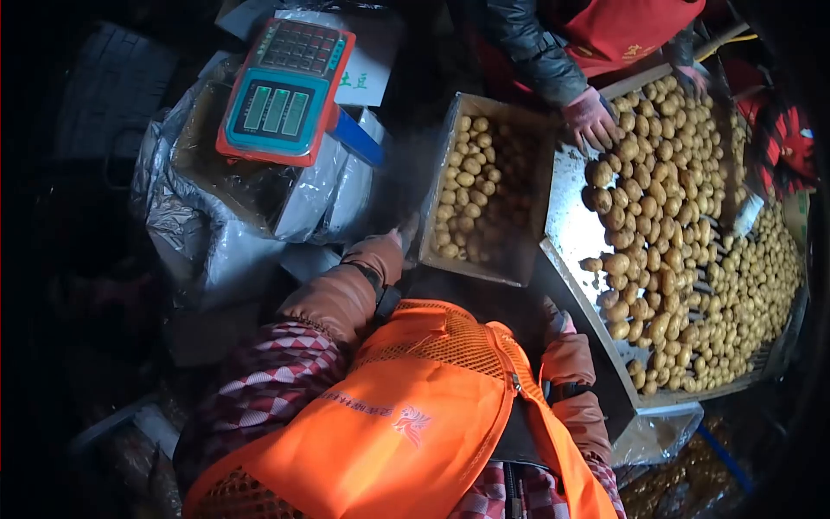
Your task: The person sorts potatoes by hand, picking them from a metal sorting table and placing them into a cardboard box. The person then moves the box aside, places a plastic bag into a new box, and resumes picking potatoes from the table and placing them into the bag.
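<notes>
A cardboard box (438,160) in front of me holds small yellow-brown potatoes (467,182); its right half lies in shadow. My left hand (406,233), below a brown sleeve cover, is right at the box's left side, with its fingers dark and blurred. Close to the near right corner of the box is my right hand (558,318), its fingers lost in shade. To the right, a metal sorting table (575,195) bears many potatoes (661,203), larger ones on the near side and smaller ones farther right.
A digital scale (281,99) with a red rim stands at upper left beside plastic-lined boxes (203,233). Across the table, a person in a red apron (622,35) has a pink-gloved hand (591,119) at the potatoes. Another red-and-black glove (787,143) shows at far right.
</notes>
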The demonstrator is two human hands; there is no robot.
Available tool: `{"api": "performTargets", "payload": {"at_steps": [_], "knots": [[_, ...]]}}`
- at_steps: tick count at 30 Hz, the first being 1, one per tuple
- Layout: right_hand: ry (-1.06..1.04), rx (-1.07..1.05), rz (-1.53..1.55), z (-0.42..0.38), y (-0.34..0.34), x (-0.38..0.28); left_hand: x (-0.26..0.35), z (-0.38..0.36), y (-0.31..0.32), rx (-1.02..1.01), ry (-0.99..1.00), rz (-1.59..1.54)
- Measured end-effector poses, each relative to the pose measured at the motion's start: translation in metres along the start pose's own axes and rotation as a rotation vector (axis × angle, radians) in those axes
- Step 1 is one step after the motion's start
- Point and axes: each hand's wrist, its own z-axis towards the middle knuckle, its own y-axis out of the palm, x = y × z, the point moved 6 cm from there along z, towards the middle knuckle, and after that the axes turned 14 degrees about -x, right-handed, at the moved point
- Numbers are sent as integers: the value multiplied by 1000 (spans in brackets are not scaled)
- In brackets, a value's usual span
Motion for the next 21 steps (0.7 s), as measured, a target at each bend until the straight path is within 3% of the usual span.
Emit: {"api": "performTargets", "payload": {"at_steps": [2, 4, 10, 11, 14, 15, 18, 19, 21], "knots": [[89, -10, -442, -3, -2, -20, 5, 1, -4, 23, -27, 6], [235, -82, -674, 30, 7, 13, 11, 4, -7, 58, -56, 16], [215, -154, -657, 69, 24, -5, 15, -10, -8, 35, 62, -7], [204, -169, -664, 78, 28, -9, 12, -11, -6, 115, 124, 78], [153, -188, -663, 113, 40, -27, -3, 81, 42, -310, 464, -1231], [143, -189, -661, 122, 44, -33, -3, 86, 44, -330, 406, -1334], [114, -188, -658, 146, 55, -51, 13, 64, 6, -73, 580, -1506], [109, -193, -657, 155, 64, -54, 20, 70, -14, -103, 725, -1422], [98, -189, -654, 173, 79, -57, 71, 63, -32, -90, 743, -1756]]}}
